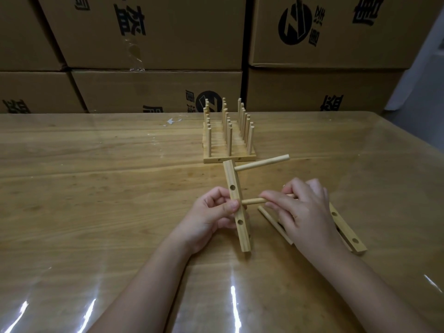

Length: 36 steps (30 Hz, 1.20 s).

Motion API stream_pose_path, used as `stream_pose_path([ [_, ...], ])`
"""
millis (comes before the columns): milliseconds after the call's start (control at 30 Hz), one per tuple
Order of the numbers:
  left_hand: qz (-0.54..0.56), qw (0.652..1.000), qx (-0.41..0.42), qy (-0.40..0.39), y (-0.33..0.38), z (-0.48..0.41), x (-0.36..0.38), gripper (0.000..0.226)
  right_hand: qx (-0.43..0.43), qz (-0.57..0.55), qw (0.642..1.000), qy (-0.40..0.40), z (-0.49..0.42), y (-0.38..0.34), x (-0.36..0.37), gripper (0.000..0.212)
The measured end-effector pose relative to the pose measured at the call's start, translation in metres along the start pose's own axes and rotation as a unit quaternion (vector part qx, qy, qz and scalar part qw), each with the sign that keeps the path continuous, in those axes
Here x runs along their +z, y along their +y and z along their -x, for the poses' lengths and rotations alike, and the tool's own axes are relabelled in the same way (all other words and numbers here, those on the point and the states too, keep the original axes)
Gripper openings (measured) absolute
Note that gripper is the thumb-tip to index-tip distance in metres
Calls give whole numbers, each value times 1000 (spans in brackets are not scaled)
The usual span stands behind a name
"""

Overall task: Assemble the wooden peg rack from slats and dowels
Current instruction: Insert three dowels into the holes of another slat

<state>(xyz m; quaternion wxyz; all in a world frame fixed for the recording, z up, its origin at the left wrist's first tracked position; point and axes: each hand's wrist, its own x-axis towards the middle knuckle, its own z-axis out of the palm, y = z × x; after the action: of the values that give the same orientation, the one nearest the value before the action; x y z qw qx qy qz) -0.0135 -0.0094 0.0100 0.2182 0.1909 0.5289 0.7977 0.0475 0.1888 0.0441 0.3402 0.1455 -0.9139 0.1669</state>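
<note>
My left hand (pixel 211 216) grips a drilled wooden slat (pixel 236 207), holding it roughly upright in front of me. One dowel (pixel 263 163) sticks out of the slat's top end to the right. My right hand (pixel 304 210) pinches a second dowel (pixel 253 201) whose end sits at the slat's middle hole. Two open holes show on the slat's face. Under my right hand lie another drilled slat (pixel 348 230) and a loose dowel (pixel 275 223) on the table.
A finished peg rack (pixel 228 140) with several upright dowels stands behind the slat, mid-table. The wooden table (pixel 96 188) is covered with glossy clear film. Stacked cardboard boxes (pixel 156 44) wall off the far edge.
</note>
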Motion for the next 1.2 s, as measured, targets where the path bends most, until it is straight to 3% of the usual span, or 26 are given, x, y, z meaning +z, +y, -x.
stream_pose_path([
  [200, -24, 999, 5, 33, -5, -1, 1, 8, -23, 53, 998, 14, 0, 0, 0, 13],
  [933, -57, 997, 4, 49, -6, 1, 1, 31, 6, 2, 1000, -29, 4, -2, 3, 19],
  [1200, -70, 996, 5, 57, -3, 2, 4, 21, 62, -45, 995, -71, 6, -2, 7, 18],
])
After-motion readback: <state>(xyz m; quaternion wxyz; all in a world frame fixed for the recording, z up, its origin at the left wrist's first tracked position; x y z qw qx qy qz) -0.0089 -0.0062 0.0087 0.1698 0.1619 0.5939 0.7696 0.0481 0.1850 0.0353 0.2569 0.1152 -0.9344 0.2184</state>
